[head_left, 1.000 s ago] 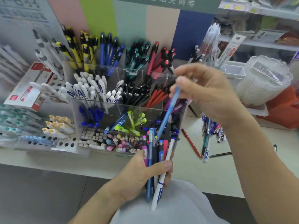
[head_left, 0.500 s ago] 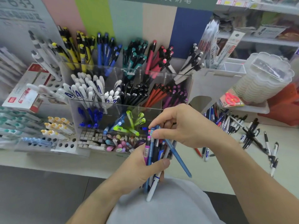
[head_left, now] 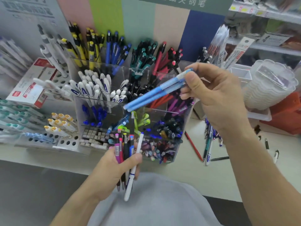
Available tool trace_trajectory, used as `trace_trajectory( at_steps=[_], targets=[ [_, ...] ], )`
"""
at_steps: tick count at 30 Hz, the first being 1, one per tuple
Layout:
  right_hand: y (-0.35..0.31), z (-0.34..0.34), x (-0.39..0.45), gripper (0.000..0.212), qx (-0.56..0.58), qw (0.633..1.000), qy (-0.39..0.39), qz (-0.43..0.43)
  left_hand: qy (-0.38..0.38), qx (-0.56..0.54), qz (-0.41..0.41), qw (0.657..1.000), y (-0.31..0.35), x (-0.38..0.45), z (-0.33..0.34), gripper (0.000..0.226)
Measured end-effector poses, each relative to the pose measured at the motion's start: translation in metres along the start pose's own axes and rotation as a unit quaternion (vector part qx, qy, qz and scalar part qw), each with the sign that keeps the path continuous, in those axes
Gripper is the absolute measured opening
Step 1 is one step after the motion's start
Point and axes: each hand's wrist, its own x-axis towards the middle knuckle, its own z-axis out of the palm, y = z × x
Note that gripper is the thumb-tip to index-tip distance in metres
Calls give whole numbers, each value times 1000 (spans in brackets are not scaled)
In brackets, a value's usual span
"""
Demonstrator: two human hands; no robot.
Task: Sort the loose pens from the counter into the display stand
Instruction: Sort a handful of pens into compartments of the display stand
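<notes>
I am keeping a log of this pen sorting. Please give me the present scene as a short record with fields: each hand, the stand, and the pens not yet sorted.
left hand: left hand grips a mixed bundle of pens upright, in front of the stand
right hand: right hand pinches two light blue pens by one end, held slanted above the stand
display stand: clear display stand with compartments, pens grouped by colour
unsorted: loose pens and a red pen lie on the counter, right of the stand

We see two light-blue pens (head_left: pixel 156 93) slanting above the clear, compartmented display stand (head_left: pixel 182 144); loose pens (head_left: pixel 208 144) lie on the counter.
</notes>
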Motion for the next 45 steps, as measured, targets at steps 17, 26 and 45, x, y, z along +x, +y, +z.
trace_trajectory(
  at_steps=[17, 26, 45],
  targets=[
    [100, 125, -27, 48, -448, 868, -149, -152, 126, -169, 27, 977, -8, -24, -51, 13],
    [125, 139, -16, 22, -433, 857, -80, -269, 97, -177, 59, 978, -1, -22, -56, 24],
    [60, 91, -71, 28, -194, 965, -164, 65, -16, -224, 34, 974, -11, -11, -15, 47]
  ],
)
